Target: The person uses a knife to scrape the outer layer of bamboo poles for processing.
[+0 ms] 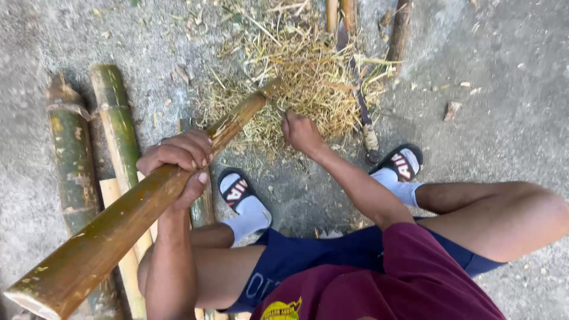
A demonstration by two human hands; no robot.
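Bamboo made up most of what lay in view: a long brown-green pole (142, 207) ran slantwise from the lower left corner up to a heap of dry straw-coloured shavings (302, 77) on the concrete ground (504, 89). The left hand (181, 163) was wrapped tightly around the pole about midway along it, fingers curled over the top and thumb below. The right hand (301, 131) was closed in a fist at the near edge of the shavings, just beside the pole's far tip; whether it gripped anything could not be told, since the fingers hid it. A long knife (358, 89) with a pale handle lay on the ground through the right side of the heap, near the right foot. Both feet wore white socks and black sandals (237, 189). Two thick green bamboo sections (95, 142) lay side by side on the ground to the left of the person, partly under the held pole, and more stems (344, 15) showed at the top edge.
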